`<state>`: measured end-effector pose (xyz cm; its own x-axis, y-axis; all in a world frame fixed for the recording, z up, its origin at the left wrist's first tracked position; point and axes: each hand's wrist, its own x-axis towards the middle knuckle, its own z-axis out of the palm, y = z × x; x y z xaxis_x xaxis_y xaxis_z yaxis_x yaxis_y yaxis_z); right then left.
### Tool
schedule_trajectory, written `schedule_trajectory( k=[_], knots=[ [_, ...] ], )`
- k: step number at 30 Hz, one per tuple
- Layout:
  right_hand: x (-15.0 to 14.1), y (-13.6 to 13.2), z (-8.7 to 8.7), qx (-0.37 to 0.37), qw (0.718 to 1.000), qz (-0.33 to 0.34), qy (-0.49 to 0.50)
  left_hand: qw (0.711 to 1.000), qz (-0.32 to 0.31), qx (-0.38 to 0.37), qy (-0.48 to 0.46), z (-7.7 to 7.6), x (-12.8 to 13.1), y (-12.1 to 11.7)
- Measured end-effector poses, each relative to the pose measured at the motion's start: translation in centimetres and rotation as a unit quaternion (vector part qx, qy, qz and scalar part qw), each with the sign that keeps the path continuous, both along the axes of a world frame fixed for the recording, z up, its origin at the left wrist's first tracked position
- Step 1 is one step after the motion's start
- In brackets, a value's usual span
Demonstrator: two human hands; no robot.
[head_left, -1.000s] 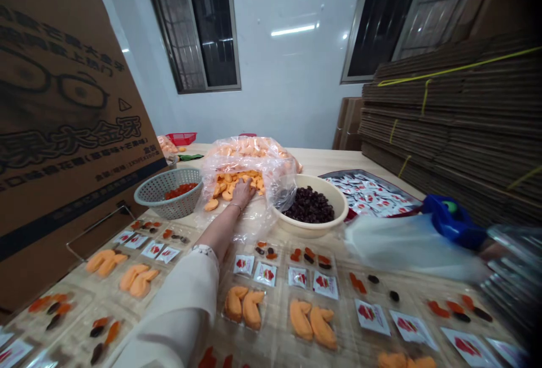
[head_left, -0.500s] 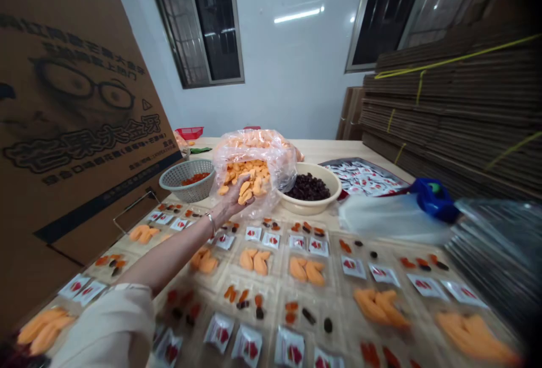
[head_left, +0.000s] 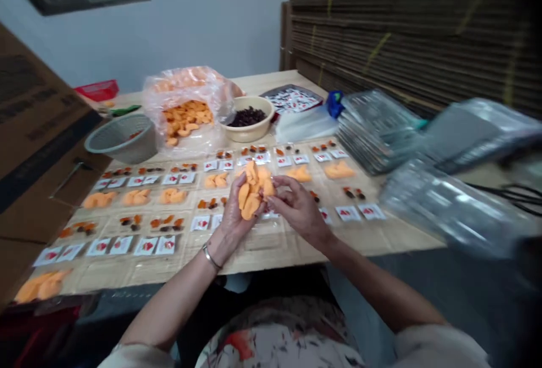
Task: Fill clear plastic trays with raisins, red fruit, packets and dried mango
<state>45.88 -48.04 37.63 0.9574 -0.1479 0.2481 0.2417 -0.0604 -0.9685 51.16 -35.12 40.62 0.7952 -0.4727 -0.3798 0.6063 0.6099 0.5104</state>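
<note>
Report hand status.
Left hand cradling dried orange fruit pieces; right hand pressing them from the side; clear plastic tray below.

Table (head_left: 271, 83): clear trays (head_left: 266, 249) in rows across the front. Behind them, left to right: mesh basket (head_left: 121, 139), plastic bag of dried mango (head_left: 186, 114), bowl of raisins (head_left: 248, 119). Stacked trays (head_left: 376, 131) right of the bowl. Flattened cardboard (head_left: 359, 18) stacked behind the table's right side; carton (head_left: 29, 131) on the left.

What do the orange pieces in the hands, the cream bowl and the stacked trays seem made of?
The orange pieces look like dried mango: matte, leathery, though the fruit is uncertain. The bowl seems glazed cream ceramic, possibly plastic, from its smooth sheen. The stacked trays look like clear plastic, from their glints.
</note>
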Motion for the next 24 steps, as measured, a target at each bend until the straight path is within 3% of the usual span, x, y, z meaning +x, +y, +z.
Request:
schedule_trajectory(
  k=[4, 7, 11, 14, 17, 20, 24],
  knots=[
    [-2.3, -1.4, 0.3, -0.145, 0.984, -0.061, -0.084, 0.998, -0.001, -0.024, -0.052, -0.3, -1.8, -1.4],
    [-4.1, -3.2, 1.1, -0.204, 0.969, -0.091, -0.102, 0.996, -0.018, -0.055, -0.071, -0.4, -2.5, -2.2],
    [-7.6, -8.5, 2.0, -0.24, 0.956, -0.166, -0.041, 0.992, -0.006, -0.091, -0.088, -0.5, -3.3, -1.8],
    [-10.2, -13.6, 2.2, -0.324, 0.912, -0.248, 0.041, 0.992, -0.008, -0.085, -0.088, -0.9, -4.3, -1.0],
    [-12.0, -16.7, 1.8, -0.378, 0.878, -0.269, 0.115, 0.994, -0.032, -0.065, -0.082, -1.2, -5.6, -0.8],
    [-13.0, -17.1, 1.0, -0.418, 0.859, -0.244, 0.167, 0.993, -0.061, -0.049, -0.083, -1.3, -7.0, -1.2],
    [-13.6, -16.7, -0.8, -0.503, 0.808, -0.238, 0.193, 0.993, -0.065, -0.027, -0.095, -1.2, -8.5, -1.6]
  ],
)
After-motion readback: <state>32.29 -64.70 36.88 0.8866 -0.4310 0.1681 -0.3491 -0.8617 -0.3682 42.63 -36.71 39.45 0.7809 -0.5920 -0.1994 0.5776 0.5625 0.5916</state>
